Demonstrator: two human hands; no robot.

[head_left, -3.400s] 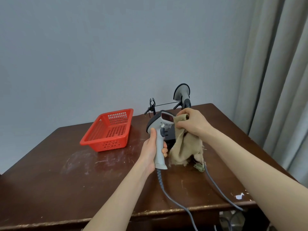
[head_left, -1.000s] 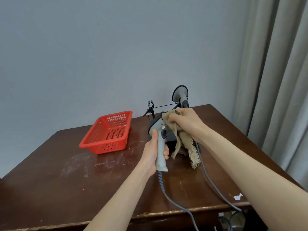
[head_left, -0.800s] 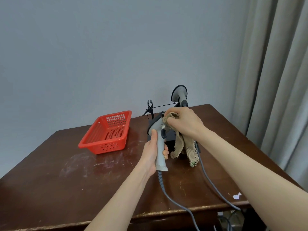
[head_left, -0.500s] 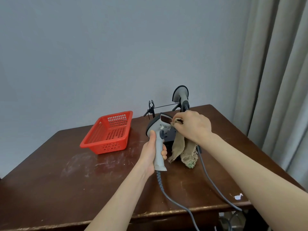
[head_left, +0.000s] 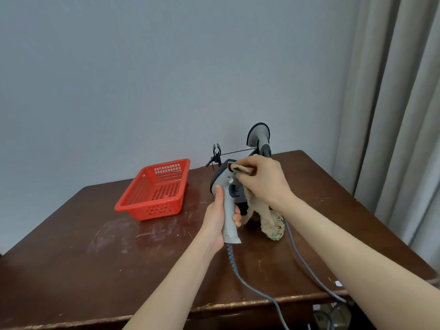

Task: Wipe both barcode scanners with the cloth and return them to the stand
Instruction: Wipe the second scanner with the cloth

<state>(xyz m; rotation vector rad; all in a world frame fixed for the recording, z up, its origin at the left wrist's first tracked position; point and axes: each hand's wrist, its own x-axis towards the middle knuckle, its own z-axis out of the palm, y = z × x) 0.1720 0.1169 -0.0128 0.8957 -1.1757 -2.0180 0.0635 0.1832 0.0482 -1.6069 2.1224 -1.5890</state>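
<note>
Clamping left grip [head_left: 217, 219] round the handle of the scanner [head_left: 229, 226], centre frame above the desk [head_left: 95, 258]; pinching the limp cloth [head_left: 266, 215] onto its window with right grip [head_left: 262, 179]. Looks light, hard plastic; best grabbed by the handle.

Pale grey handle on the front scanner [head_left: 228, 222], dark charcoal head above it, and a small red window showing. The cloth [head_left: 267, 222] is sandy tan in a coarse weave, with a green patch at its frayed end. Rear scanner [head_left: 258, 135], at the table's far edge: grey face, black rim. The basket [head_left: 154, 194] is bright red, punched with grids of holes. The table [head_left: 95, 270] is dark brown, streaked with whitish scuffs. The cable [head_left: 231, 257] is grey.
</note>
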